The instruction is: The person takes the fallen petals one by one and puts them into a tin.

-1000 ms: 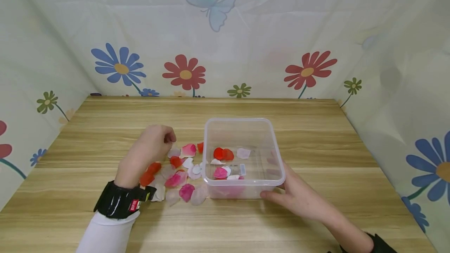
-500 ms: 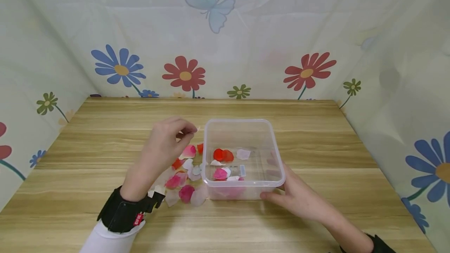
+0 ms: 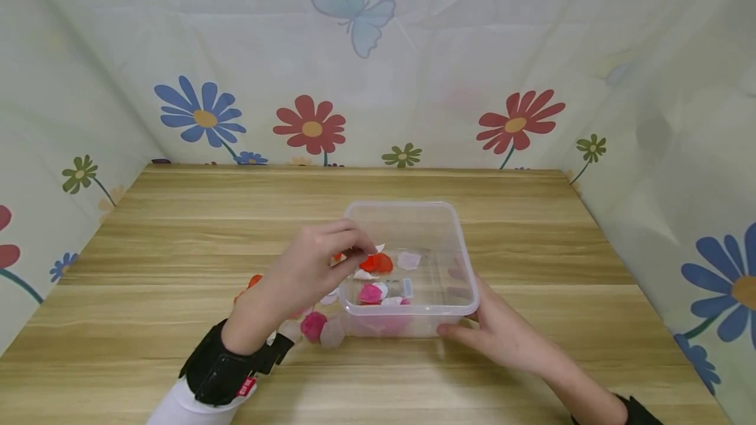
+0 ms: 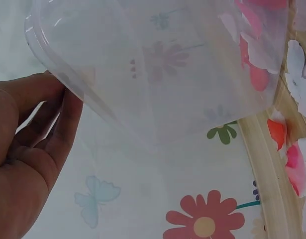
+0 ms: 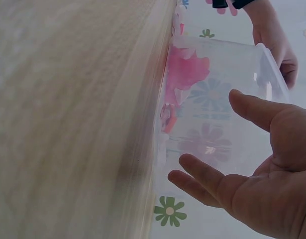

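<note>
My left hand (image 3: 315, 261) reaches over the left rim of a clear plastic box (image 3: 425, 228) and pinches a white petal (image 3: 380, 248) between thumb and fingertips. Inside the box lie red petals (image 3: 382, 263), a pale petal (image 3: 409, 260) and pink petals (image 3: 371, 294). At the box's front right corner, my right hand (image 3: 502, 330) touches the wall. Its thumb and fingers (image 5: 205, 174) are extended and spread in the right wrist view. More artificial petals lie on the table left of the box, among them a magenta one (image 3: 314, 326); my left arm partly covers them.
The box stands on a wood-grain table (image 3: 520, 228). A printed curtain (image 3: 413, 84) with flowers and a butterfly surrounds the back and sides. Black straps (image 3: 221, 363) circle the wrists.
My left hand has risen from the loose petals and moved right, over the box rim, carrying the white petal. The right hand and the box have stayed put.
</note>
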Motion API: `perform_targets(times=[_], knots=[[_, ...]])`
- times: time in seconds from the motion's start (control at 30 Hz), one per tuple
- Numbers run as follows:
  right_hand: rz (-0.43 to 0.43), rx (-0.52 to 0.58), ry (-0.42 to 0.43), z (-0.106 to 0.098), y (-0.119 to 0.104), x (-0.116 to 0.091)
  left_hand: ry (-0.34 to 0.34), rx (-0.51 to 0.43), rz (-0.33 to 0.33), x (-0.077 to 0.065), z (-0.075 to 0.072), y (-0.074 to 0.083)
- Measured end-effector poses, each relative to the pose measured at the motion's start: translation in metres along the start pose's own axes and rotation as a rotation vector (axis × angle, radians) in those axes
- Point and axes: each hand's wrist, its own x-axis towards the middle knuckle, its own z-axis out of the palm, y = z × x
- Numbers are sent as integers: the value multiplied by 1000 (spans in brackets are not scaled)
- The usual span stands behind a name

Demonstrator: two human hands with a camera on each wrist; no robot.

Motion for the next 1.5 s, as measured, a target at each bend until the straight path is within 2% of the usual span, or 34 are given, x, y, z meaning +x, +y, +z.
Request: perform_targets(times=[0.3,0.47,0.57,0.77,0.97,1.07,1.2,1.37,1.5], knots=[[-16,13,-5,1,1,0,-58,-50,-39,-2,0,-2],[-12,2,0,1,2,-1,-49,-42,-26,-1,-5,-5],[-13,8,-2,0,2,0,-22,-9,-45,-2,-9,-9],[-11,20,-10,0,1,0,65,102,-167,-5,-19,-19],[-8,-5,-6,0,1,0,81,174,-363,-11,-23,-36],[-11,-11,-4,0,1,0,45,216,-504,-15,-24,-49],[-7,-4,-7,0,0,0,-58,266,-670,-22,-26,-67],[-6,3,-6,0,0,1,-212,255,-804,-31,-25,-84],[-7,0,-6,0,0,0,-336,211,-860,-37,-23,-93]])
